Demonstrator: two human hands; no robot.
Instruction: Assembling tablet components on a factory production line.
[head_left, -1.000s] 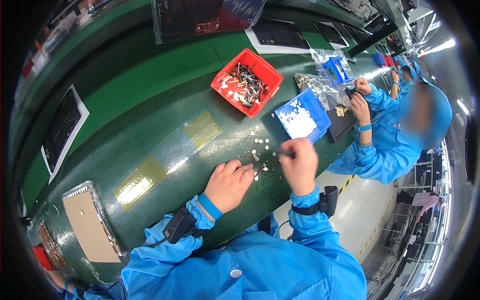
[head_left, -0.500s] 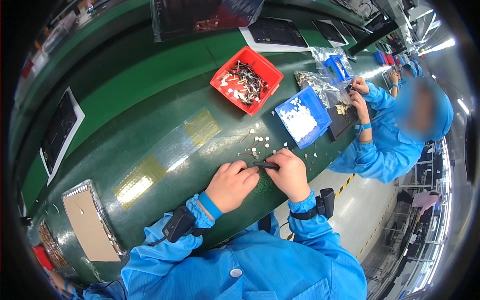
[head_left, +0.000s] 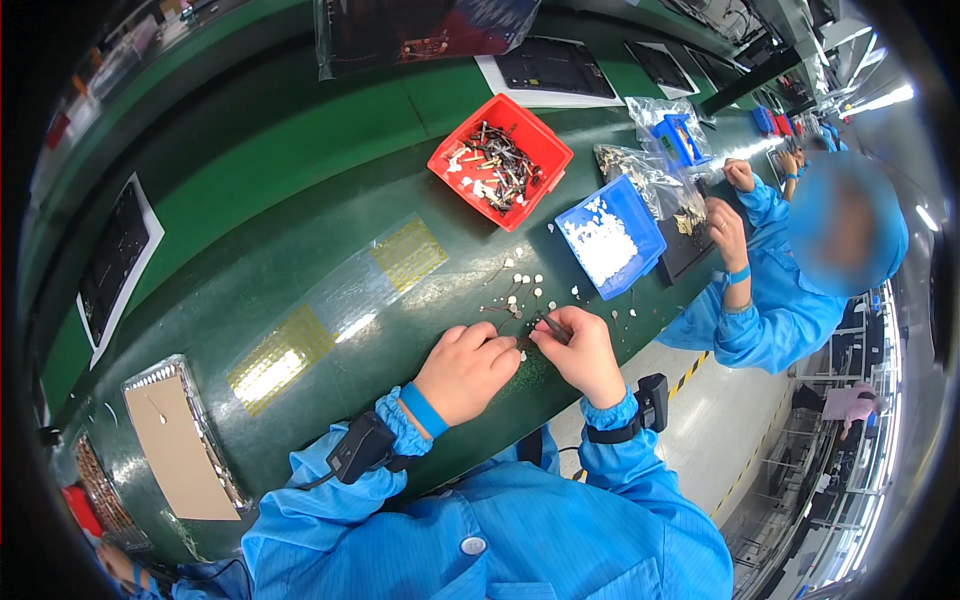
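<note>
The right hand [head_left: 585, 350] pinched dark tweezers [head_left: 553, 325] over small white parts [head_left: 525, 285]; the left hand [head_left: 465, 370], loosely curled, steadied the work on the desk [head_left: 250, 250].

clear plastic bags [head_left: 655, 175] beside blue bin [head_left: 610, 235]; large clear bag [head_left: 420, 30] at far edge.

Green bench [head_left: 250, 270]: red bin [head_left: 500, 162], blue bin [head_left: 610, 237].
</note>
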